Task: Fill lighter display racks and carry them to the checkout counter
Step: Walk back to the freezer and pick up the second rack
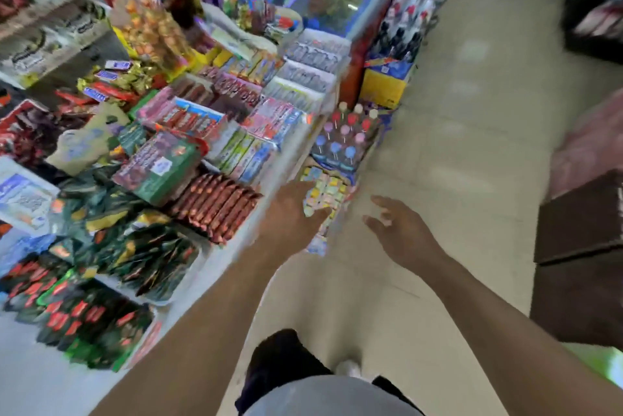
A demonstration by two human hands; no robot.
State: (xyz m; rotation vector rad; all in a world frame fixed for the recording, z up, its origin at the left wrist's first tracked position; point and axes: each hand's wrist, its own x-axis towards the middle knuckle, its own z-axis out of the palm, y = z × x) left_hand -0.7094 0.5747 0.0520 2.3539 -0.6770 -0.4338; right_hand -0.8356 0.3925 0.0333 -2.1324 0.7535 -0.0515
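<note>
Both bare arms reached forward over a tiled floor [455, 152] beside a crowded sweets counter [215, 267]. The left hand [290, 213] lay at the counter's near corner, against a rack of small pastel-coloured packs [325, 194] that hung below the edge; motion blur hid whether its fingers gripped the rack or only touched it. The right hand [401, 230] hovered over the floor just right of that rack, fingers spread and loosely bent, holding nothing. Above the rack stood a lollipop display [347, 135], and farther along a yellow box [384, 85]. On the counter, rows of brown-wrapped biscuits [215, 206] sat just left of the left wrist, with a green box [161, 166] behind them. A dark brown cabinet [583, 247] bordered the aisle on the right.
</note>
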